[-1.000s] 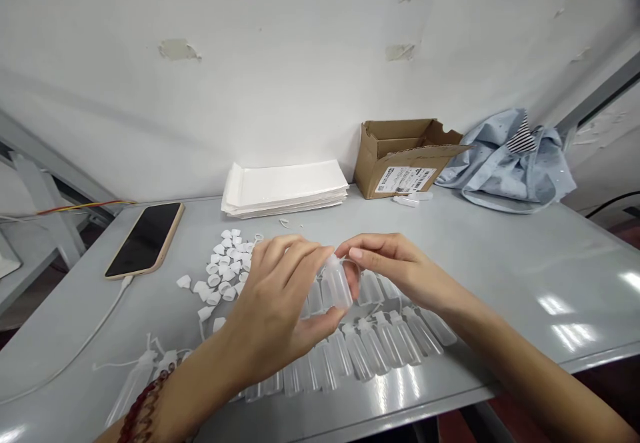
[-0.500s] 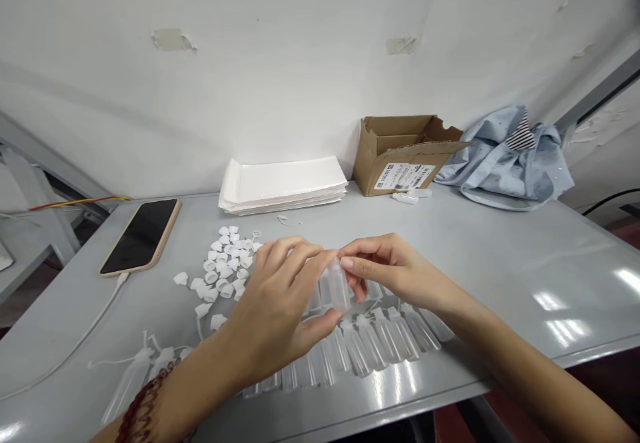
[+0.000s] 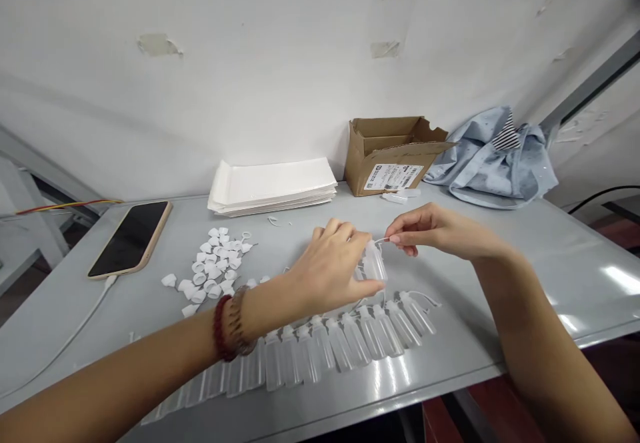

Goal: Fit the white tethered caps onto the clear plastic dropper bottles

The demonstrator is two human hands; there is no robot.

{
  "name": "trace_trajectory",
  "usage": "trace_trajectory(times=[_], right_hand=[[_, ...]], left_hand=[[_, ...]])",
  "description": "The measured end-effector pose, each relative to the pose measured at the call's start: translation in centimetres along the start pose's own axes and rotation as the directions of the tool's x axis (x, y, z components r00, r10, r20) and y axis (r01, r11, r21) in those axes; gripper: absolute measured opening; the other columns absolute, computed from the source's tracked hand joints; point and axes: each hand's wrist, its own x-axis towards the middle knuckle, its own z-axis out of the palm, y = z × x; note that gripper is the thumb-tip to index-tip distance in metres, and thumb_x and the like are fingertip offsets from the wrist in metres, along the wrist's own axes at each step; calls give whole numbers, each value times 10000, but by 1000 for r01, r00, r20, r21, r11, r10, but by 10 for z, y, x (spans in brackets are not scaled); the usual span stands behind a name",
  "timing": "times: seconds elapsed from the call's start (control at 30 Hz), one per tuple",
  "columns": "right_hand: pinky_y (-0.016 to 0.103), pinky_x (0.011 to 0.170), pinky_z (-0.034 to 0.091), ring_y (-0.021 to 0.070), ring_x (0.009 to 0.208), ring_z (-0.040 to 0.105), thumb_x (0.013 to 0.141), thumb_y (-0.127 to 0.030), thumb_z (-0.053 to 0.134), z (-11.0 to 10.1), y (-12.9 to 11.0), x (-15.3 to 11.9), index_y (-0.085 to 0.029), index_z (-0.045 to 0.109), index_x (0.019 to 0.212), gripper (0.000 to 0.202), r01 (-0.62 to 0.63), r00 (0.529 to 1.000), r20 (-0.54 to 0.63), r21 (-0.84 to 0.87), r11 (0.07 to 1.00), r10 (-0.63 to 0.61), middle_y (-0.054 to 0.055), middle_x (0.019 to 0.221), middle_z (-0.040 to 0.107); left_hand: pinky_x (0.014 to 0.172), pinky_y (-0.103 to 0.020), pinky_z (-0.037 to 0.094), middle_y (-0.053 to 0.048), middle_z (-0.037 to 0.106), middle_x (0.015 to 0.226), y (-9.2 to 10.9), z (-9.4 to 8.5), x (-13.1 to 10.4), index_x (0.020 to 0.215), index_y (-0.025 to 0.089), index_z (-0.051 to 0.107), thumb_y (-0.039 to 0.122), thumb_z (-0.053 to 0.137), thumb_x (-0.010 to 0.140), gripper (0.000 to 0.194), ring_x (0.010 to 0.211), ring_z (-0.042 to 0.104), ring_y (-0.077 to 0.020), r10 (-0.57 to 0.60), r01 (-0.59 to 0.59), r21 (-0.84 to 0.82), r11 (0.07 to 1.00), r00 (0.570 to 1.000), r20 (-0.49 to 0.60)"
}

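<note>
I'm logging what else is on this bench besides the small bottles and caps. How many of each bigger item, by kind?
Phone: 1
Cardboard box: 1
Stack of white sheets: 1
Blue cloth bundle: 1
Total: 4

The left hand holds one small bottle; the right hand pinches a thin strand at its top.

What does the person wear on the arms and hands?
Both forearms are bare, with no sleeves and no gloves. The left wrist carries two bracelets, one of dark red beads and one of brownish beads. The right hand shows no ring or watch.
</note>
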Motion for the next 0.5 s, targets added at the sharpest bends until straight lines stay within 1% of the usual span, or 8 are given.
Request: trace_trajectory(times=[0.07, 0.1, 0.2, 0.3, 0.5], right_hand=[[273, 604, 424, 112, 605, 508, 797, -367, 644, -13, 11, 0, -169, 719, 829, 215, -42, 999, 27, -68, 997, 44, -10, 652, 588], [276, 616, 427, 120, 626, 516, 795, -374, 639, -18, 17, 0, -167, 719, 837, 225, -63, 997, 43, -100, 993, 67, -1, 673, 599], [277, 646, 427, 138, 675, 528, 791, -375, 626, -26, 27, 2, -169, 713, 835, 228, -93, 987, 109, -192, 977, 115, 10, 705, 613], [273, 655, 411, 142, 681, 529, 785, -354, 615, -25, 29, 4, -175, 704, 803, 201, -86, 981, 147, -255, 963, 127, 4, 702, 612], [268, 625, 383, 139, 647, 515, 774, -348, 606, -19, 28, 9, -167, 692, 782, 200, -83, 978, 159, -291, 953, 133, -7, 663, 595]], left_hand=[[838, -420, 439, -84, 595, 1035, 2, 13, 17, 1070, 167, 607, 490, 656, 745, 460, 1014, 478, -276, -61, 64, -73, 995, 997, 47], [829, -421, 446, -83, 596, 1028, 3, 19, 22, 1052, 176, 613, 503, 651, 737, 456, 1010, 480, -281, -74, 79, -81, 994, 995, 60], [823, -434, 451, -99, 591, 1010, 8, 32, 29, 1032, 162, 622, 510, 642, 728, 462, 1004, 474, -297, -92, 98, -69, 993, 993, 80], [839, -437, 444, -112, 582, 1000, 12, 39, 27, 1006, 141, 632, 482, 643, 730, 439, 1005, 461, -300, -101, 105, -48, 993, 991, 86], [834, -458, 431, -117, 571, 985, 11, 49, 24, 950, 139, 638, 469, 656, 714, 406, 1003, 449, -314, -136, 137, -8, 990, 988, 74]])
